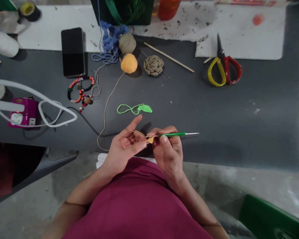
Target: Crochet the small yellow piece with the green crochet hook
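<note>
The left hand (pixel 124 146) comes up from the lower left, palm turned inward, index finger raised with a yarn strand across it, thumb and fingertips pinching one small yellow crochet piece (pixel 150 140) near the table's close edge. The right hand (pixel 168 147), angled in from the lower right, curls its fingers around one green-handled crochet hook (pixel 173 134), thumb pressed on the grip, the shaft nearly level.

Beyond, left to right: one smartphone (pixel 72 53); beaded bracelets (pixel 74 96), too tangled to count; two yarn balls, one taupe (pixel 127 43), one yellow-orange (pixel 129 63); one green crocheted leaf (pixel 145 108); one crocheted rose (pixel 153 65); one wooden stick (pixel 169 57); one pair of scissors (pixel 224 66).
</note>
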